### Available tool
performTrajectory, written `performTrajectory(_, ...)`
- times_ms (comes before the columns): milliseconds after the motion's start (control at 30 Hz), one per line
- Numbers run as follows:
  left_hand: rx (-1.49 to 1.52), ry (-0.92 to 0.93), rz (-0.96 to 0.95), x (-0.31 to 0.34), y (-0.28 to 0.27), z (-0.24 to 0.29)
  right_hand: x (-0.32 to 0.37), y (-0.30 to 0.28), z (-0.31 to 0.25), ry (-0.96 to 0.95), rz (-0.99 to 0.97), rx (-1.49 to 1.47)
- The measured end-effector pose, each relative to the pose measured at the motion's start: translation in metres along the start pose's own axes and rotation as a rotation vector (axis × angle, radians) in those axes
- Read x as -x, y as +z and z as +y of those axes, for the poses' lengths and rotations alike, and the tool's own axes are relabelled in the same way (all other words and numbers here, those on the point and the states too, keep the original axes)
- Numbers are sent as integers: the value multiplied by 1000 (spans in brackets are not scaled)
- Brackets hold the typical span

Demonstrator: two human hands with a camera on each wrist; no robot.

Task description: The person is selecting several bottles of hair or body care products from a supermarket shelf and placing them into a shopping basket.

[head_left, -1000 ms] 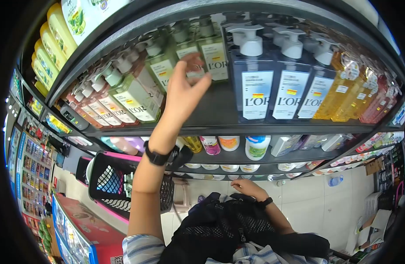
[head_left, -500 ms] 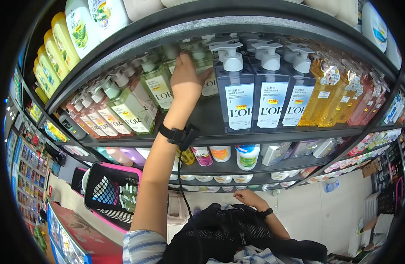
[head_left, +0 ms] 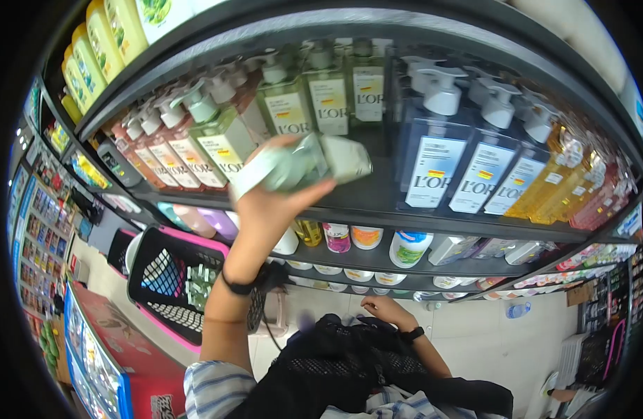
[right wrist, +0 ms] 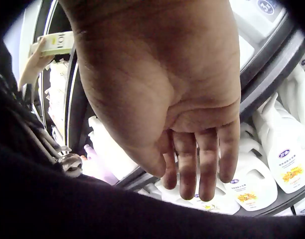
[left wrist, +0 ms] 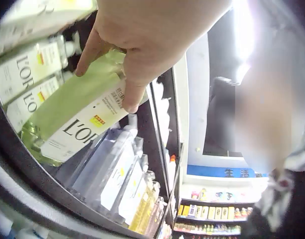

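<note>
My left hand (head_left: 269, 213) grips a green pump bottle (head_left: 346, 159) just in front of the shelf, its base tipped toward the right. In the left wrist view the thumb and fingers wrap the upper part of this green bottle (left wrist: 85, 102), covering its pump; the label reads "L'OR". Behind it stand more green pump bottles (head_left: 330, 105) in a row. At waist height my right hand (head_left: 391, 313) hangs with nothing in it. The right wrist view has its palm (right wrist: 162, 84) in sight, fingers loosely extended.
Blue pump bottles (head_left: 433, 164) stand right of the held one, amber bottles (head_left: 541, 185) beyond them. Pink pump bottles (head_left: 185, 153) are on the left. A black basket with pink rim (head_left: 171, 328) holds small green bottles. The shelf edge (head_left: 377, 213) runs below the bottles.
My left hand reached in among the green bottles, took hold of one and drew it out toward me, tilting it. The right hand stays low by the waist.
</note>
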State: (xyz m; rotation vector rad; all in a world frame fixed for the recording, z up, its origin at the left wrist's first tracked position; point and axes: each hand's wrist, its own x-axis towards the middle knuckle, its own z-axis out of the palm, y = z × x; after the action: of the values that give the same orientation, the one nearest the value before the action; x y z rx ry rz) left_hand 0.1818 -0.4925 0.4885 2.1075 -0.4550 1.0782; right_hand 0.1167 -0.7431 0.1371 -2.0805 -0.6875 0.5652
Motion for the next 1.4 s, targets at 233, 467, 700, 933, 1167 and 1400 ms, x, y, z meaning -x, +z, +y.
performTrajectory(233, 216, -574, 209, 109, -176, -10, -41, 23, 6, -50, -41, 36)
performTrajectory(467, -842, -812, -80, 178, -238, -138, -105, 42, -38, -13, -297, 111)
performTrajectory(700, -928, -1013, -23, 318, -281, -298, -149, 67, -61, -3, -325, 70)
performTrajectory(933, -390, -1423, 175, 407, -305, -360, -160, 86, -76, 139, -342, 41)
performTrajectory(1167, -689, -1657, 172, 541, -256, -434, -162, 95, -94, 223, -390, 135)
performTrajectory(1400, -507, -1682, 832, 542, -199, -423, -128, 105, -95, 364, -346, 174)
